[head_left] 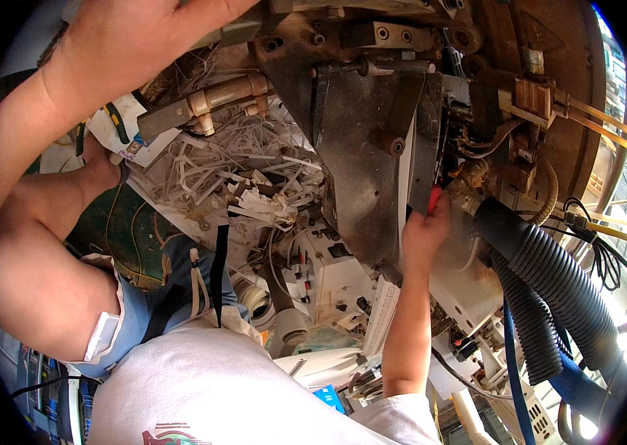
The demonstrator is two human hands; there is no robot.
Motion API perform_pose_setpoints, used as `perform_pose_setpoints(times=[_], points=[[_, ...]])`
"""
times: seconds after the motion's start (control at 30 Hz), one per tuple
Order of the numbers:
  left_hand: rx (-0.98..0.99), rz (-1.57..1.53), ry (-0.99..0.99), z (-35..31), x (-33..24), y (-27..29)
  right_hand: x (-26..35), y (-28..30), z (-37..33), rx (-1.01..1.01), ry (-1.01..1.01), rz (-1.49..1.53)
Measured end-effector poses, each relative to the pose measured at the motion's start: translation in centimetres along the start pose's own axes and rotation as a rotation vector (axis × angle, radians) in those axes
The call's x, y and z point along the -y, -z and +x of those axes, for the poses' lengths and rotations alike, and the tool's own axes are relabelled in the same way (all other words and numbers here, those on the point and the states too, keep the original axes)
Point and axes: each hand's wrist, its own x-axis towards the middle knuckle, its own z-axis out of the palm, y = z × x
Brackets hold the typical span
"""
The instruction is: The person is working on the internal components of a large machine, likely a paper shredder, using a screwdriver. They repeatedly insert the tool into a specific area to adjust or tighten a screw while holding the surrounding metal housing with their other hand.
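Observation:
My right hand [424, 233] is closed around a red-handled tool [435, 199], beside the right edge of a dark metal plate [361, 163] on a machine. The tool's working end is lost among dark parts, so I cannot tell its exact kind. A pale strip [405, 148] runs upright along the plate, just above that hand. My left hand [143, 37] is raised at the upper left, near the machine's top parts. Its thumb is stretched out and apart; the other fingers are cut off by the picture's upper edge.
White plastic strips and scraps [254, 200] lie heaped below the machine. Black corrugated hoses [550, 274] and yellow tubes [610, 126] crowd the right side. A brown metal cylinder [213, 100] juts out at the left, near my bare knee. A white box [332, 274] stands below the plate.

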Motion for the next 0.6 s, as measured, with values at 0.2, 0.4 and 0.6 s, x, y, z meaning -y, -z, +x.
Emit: perform_pose_setpoints(times=[0.2,0.4,0.6], points=[[0.034,-0.02,0.015,0.0,0.8,0.1,-0.4,-0.1,-0.1,0.003,-0.043,0.031],[-0.012,0.027,0.01,-0.1,0.0,0.0,-0.1,-0.1,0.0,0.007,0.012,0.03],[0.036,-0.071,0.028,0.0,0.8,0.3,0.1,-0.1,0.0,-0.001,0.006,0.029]])
